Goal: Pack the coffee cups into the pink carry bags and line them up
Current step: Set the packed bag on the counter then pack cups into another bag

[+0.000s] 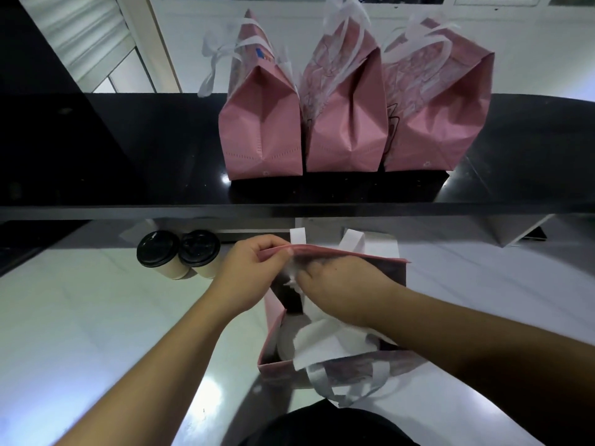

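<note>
On the raised black glossy counter (96, 149), 3 closed pink non-woven carry bags stand upright in a row, sides touching: the left bag (262, 136), the middle bag (346, 123) and the right bag (431, 117), each with white strap handles at its top. They sit near the counter's front edge, toward its right half.

Below it, on the pale glossy lower worktop (80, 317), a 4th, open pink carry bag (273, 320) stands near the front edge, in front of the person. The left hand (248, 278) pinches the bag's far rim between thumb and curled fingers. The right hand (341, 291) reaches into the bag's mouth with fingers curled around white material there; what exactly that material is I cannot tell. A white strap handle (347, 384) hangs over the bag's near side, and a pale rounded shape shows inside the bag, too hidden to name.

2 cream paper coffee cups with black plastic lids, one (157, 254) touching the other (199, 252), stand toward the worktop's back edge, left of the open bag and apart from it.
</note>
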The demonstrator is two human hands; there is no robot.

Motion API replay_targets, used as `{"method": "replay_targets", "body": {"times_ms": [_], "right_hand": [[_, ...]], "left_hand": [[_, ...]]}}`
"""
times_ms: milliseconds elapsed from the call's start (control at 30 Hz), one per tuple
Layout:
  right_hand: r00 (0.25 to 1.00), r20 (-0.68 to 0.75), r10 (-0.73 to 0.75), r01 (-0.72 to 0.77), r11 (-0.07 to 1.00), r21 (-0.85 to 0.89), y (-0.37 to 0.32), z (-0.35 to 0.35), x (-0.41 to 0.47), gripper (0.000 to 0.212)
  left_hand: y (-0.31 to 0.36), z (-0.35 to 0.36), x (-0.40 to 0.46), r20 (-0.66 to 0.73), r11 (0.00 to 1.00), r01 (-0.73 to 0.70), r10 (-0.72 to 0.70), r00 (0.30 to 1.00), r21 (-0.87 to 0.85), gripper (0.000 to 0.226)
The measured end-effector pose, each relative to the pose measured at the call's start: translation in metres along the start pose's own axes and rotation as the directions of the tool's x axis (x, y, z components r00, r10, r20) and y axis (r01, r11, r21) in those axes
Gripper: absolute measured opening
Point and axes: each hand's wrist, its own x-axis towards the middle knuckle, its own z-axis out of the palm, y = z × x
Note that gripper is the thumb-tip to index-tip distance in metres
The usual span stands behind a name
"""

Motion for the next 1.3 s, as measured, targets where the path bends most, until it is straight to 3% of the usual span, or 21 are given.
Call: {"method": "replay_targets", "body": {"times_ms": [67, 100, 200, 300, 367, 467, 567, 700, 833, 900, 1033, 1167, 1300], "right_hand": [[0.994, -0.102, -0.025, 0.028, 0.999, 0.026, -0.003, -0.002, -0.006, 0.019], [0.995, -0.086, -0.058, 0.061, 0.997, 0.036, -0.006, 0.0, -0.009, 0.019], [0.969, 0.19, -0.16, 0.145, 0.985, 0.09, -0.015, 0.005, -0.015, 0.022], [0.926, 0.307, -0.22, 0.18, 0.972, 0.154, -0.018, 0.008, -0.024, 0.024], [0.893, 0.393, -0.22, 0.133, 0.963, 0.236, -0.019, 0.011, -0.026, 0.021], [0.805, 0.563, -0.186, -0.094, 0.897, 0.431, -0.014, 0.013, -0.025, 0.031], [0.775, 0.603, -0.189, -0.095, 0.909, 0.406, -0.011, 0.018, -0.029, 0.048], [0.848, 0.495, -0.19, 0.021, 0.945, 0.327, -0.014, 0.034, -0.032, 0.018], [0.888, 0.427, -0.172, 0.067, 0.966, 0.248, -0.016, 0.034, -0.032, 0.011], [0.874, 0.466, -0.136, 0.015, 0.967, 0.253, -0.02, 0.033, -0.033, 0.013], [0.829, 0.551, -0.096, -0.184, 0.884, 0.43, -0.01, 0.009, -0.035, 0.034], [0.934, 0.344, 0.092, -0.276, 0.796, 0.538, 0.007, -0.022, -0.052, 0.032], [0.943, 0.134, 0.305, -0.311, 0.657, 0.687, 0.024, -0.046, -0.092, 0.018]], "left_hand": [[-0.001, 0.0, 0.0, 0.012, 1.0, 0.01, -0.01, 1.0, 0.004, 0.017], [-0.001, 0.001, -0.001, 0.015, 1.0, 0.014, -0.014, 1.0, 0.011, 0.016], [-0.001, 0.002, -0.001, 0.017, 1.0, 0.012, -0.012, 1.0, 0.005, 0.016], [0.0, 0.002, -0.001, 0.013, 1.0, 0.007, -0.007, 1.0, 0.019, 0.015], [-0.001, 0.001, -0.001, 0.012, 1.0, 0.009, -0.009, 1.0, 0.028, 0.014], [0.0, 0.001, 0.0, 0.017, 1.0, 0.012, -0.013, 1.0, 0.026, 0.014], [0.003, 0.001, 0.0, 0.014, 1.0, 0.014, -0.014, 1.0, 0.019, 0.017], [0.005, 0.002, -0.001, 0.016, 1.0, 0.017, -0.017, 1.0, -0.018, 0.019], [0.004, 0.002, -0.001, 0.026, 0.999, 0.03, -0.03, 0.999, -0.024, 0.019], [0.003, 0.001, -0.002, 0.026, 0.999, 0.029, -0.029, 0.999, -0.035, 0.019], [0.001, -0.003, -0.004, 0.044, 0.999, 0.034, -0.035, 0.998, 0.006, 0.018], [0.001, -0.009, -0.008, 0.101, 0.997, 0.013, -0.02, 0.995, 0.07, 0.015], [0.001, -0.015, -0.017, 0.18, 0.995, -0.014, -0.005, 0.984, 0.101, 0.014]]}}
